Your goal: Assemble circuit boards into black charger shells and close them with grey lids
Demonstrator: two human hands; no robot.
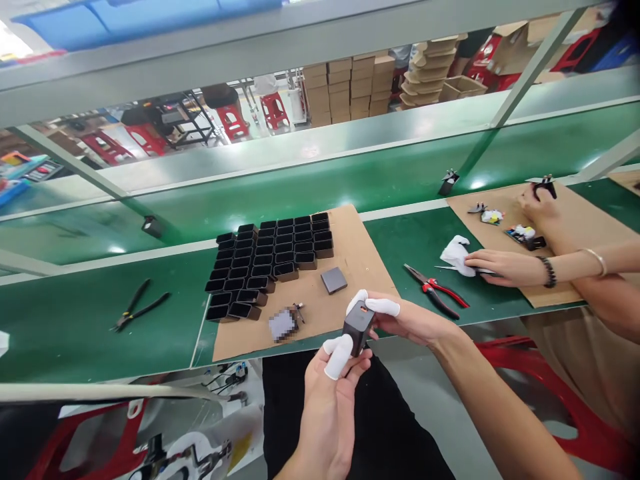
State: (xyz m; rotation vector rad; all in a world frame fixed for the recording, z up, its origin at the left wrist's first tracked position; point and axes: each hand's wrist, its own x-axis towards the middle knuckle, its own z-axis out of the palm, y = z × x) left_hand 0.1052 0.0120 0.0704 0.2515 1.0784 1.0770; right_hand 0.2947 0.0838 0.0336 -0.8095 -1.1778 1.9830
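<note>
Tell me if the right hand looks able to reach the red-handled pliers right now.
Probably yes: the red-handled pliers lie uncovered on the green bench, near the right hand, though that hand is busy holding the dark block.

I see white finger cots [339, 358] on the left hand [331, 383] and right hand [407, 320], bare forearms [493, 393], and black clothing [287, 413] across the lap [390, 427].

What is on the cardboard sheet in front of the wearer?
Black cases, a grey piece and a pixelated item are on the cardboard sheet; the surface beneath them and behind the right hand is hidden.
</note>
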